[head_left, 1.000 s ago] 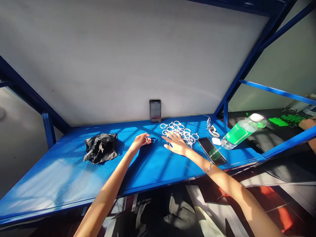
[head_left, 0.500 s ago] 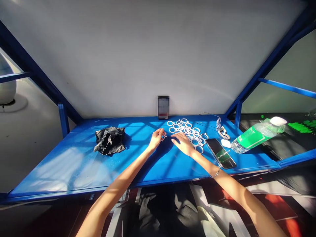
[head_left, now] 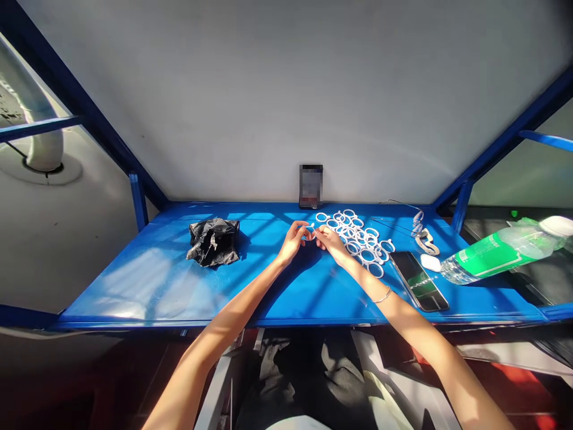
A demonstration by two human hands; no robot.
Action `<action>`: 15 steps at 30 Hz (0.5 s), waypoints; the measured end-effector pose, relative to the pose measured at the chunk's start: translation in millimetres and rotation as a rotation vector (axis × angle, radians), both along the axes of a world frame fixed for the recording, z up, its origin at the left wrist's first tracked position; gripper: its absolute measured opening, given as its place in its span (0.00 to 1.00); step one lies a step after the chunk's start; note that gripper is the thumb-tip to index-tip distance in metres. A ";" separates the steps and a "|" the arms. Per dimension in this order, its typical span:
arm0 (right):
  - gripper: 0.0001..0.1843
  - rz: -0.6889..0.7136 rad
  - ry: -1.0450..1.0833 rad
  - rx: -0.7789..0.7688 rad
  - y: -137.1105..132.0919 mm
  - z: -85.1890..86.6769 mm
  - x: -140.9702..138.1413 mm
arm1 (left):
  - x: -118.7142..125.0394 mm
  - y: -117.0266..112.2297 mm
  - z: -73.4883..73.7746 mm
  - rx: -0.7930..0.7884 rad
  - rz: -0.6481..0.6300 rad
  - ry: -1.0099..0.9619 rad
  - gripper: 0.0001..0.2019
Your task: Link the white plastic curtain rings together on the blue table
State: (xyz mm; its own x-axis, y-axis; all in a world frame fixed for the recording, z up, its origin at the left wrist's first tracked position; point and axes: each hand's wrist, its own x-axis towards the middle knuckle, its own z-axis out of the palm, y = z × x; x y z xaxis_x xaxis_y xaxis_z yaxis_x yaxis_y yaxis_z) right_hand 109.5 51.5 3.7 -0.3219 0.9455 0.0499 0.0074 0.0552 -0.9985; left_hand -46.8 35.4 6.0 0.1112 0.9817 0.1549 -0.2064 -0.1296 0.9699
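Just left of the pile of white plastic rings (head_left: 360,240) on the blue metal desk (head_left: 156,280), the left hand (head_left: 293,240) and right hand (head_left: 330,240) meet, fingers (head_left: 302,227) pinched together on one small white ring (head_left: 312,230).

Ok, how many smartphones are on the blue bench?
1: a smartphone lying flat, screen up, right of the white rings. The dark upright item at the back is blurred; it might be another.
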 end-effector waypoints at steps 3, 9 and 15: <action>0.21 0.074 0.111 -0.047 -4.1 2.3 2.7 | -4.7 0.2 2.2 -0.022 -0.049 0.057 0.17; 0.18 0.225 0.148 -0.229 -12.8 8.6 5.8 | -11.9 -1.3 4.4 -0.016 -0.197 0.116 0.23; 0.17 0.253 0.174 -0.296 -15.8 0.9 6.4 | -8.3 -9.7 4.4 -0.118 -0.349 0.089 0.23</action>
